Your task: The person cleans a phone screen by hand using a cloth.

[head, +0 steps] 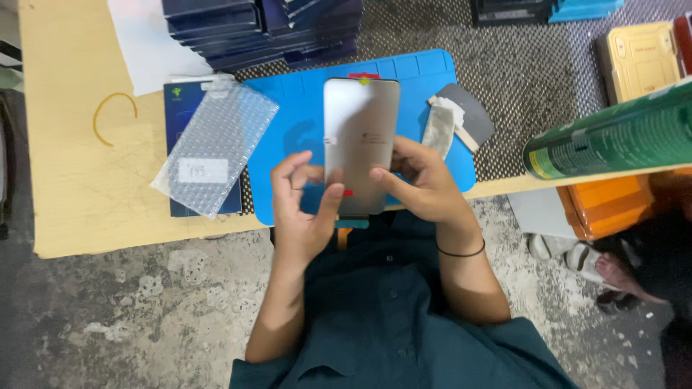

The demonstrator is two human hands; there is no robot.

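Hands point(360, 198) around glossy grey screen panel point(359, 137)

Layout over the tabletop point(79, 209) from my seat

I hold the screen panel point(359, 144) in both hands above the mat's point(425, 72) near edge; bubble-wrap pouch point(215, 148) lies on a flat box point(180, 101) left of it, cloth point(438, 126) right, stacked boxes point(259, 29) along the far edge.

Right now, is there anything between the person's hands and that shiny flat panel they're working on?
Nothing visible. Both the left hand and the right hand already grip the flat silvery panel directly at its lower edges, holding it above the blue mat. The bubble-wrap sleeve lies off to the side.
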